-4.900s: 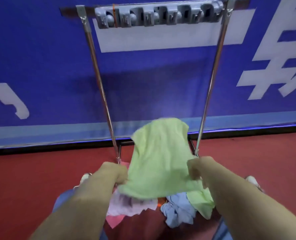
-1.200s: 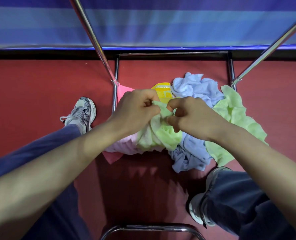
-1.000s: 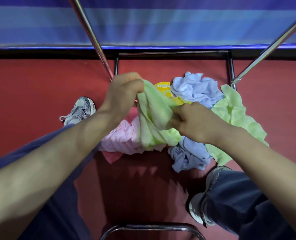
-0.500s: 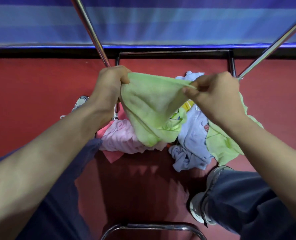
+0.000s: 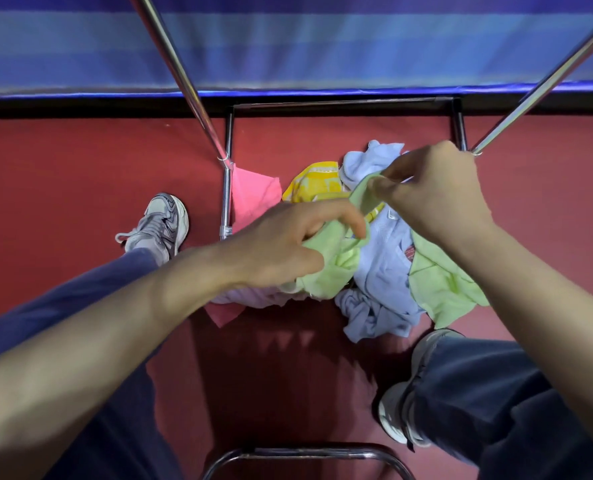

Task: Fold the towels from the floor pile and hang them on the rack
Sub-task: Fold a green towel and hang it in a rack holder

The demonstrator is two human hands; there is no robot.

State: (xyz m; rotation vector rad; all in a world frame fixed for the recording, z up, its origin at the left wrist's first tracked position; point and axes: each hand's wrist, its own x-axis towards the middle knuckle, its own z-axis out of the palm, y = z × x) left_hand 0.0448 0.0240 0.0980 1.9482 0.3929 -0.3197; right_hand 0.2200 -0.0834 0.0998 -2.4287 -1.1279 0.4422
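Green towel (image 5: 336,261) over the floor pile (image 5: 381,306) — left hand (image 5: 281,247), fingers curled round it; right hand (image 5: 437,192), fingers pinching a corner.

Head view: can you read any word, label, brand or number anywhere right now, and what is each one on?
No legible text in this view.
Red tag on the light blue towel: too small to read.
Yellow towel: pale woven marks, too blurred to tell if they are letters.
Green towel: no print showing.
Blue banner: only stripes showing, no characters.
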